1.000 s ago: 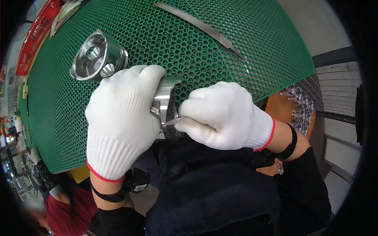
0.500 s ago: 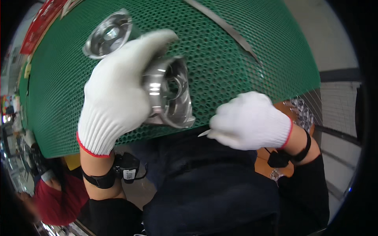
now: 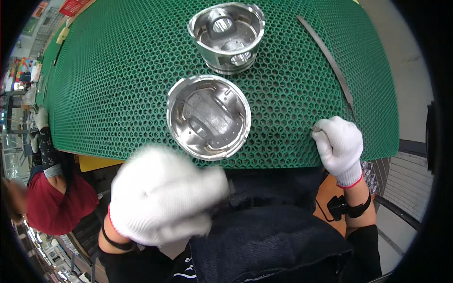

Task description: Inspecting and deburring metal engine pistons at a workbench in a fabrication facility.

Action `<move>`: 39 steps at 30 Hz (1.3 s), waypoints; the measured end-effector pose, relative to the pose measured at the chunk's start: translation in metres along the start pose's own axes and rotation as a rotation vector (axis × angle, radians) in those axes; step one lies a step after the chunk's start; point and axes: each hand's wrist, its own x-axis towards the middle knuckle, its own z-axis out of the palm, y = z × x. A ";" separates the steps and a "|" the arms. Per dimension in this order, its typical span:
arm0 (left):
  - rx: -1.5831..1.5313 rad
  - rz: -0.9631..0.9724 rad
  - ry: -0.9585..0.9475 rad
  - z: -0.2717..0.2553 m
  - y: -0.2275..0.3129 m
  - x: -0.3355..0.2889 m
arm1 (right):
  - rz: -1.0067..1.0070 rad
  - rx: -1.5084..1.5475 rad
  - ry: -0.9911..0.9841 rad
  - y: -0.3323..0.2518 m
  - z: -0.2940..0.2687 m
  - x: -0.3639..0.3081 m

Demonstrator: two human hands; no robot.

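Two shiny metal pistons stand on the green mat, their hollow sides facing up. The nearer piston [image 3: 227, 104] sits close to the mat's front edge; the farther piston [image 3: 224, 54] is just beyond it, tilted in my view. My left hand [image 3: 158, 195], in a white knit glove, is smeared by motion in front of the edge, apart from both pistons; its fingers cannot be made out. My right hand [image 3: 340, 144], gloved too, is closed above the mat's right front part. A small dark metal tip pokes out by its thumb, and the rest of that thin tool is hidden.
A long narrow metal file [image 3: 326, 54] lies on the green honeycomb mat [image 3: 118, 104] at the right. Curly metal pieces [image 3: 369, 177] show below the right edge. At far left sits a person in a red top [image 3: 61, 203]; a red basket [image 3: 73, 6] stands at the back left.
My left hand has left the piston and drawn back toward me. That piston now stands hollow side up on the mat. My closed right hand has moved to the right.
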 end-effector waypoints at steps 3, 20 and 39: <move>0.683 0.214 -0.115 0.016 -0.039 0.035 | 0.017 -0.009 0.023 0.001 0.003 -0.004; 0.681 -0.061 0.156 -0.041 -0.104 0.064 | 0.096 0.011 -0.070 0.004 -0.005 -0.012; 0.155 -0.091 0.391 0.043 -0.037 0.076 | -0.327 -0.068 0.098 -0.020 -0.003 0.048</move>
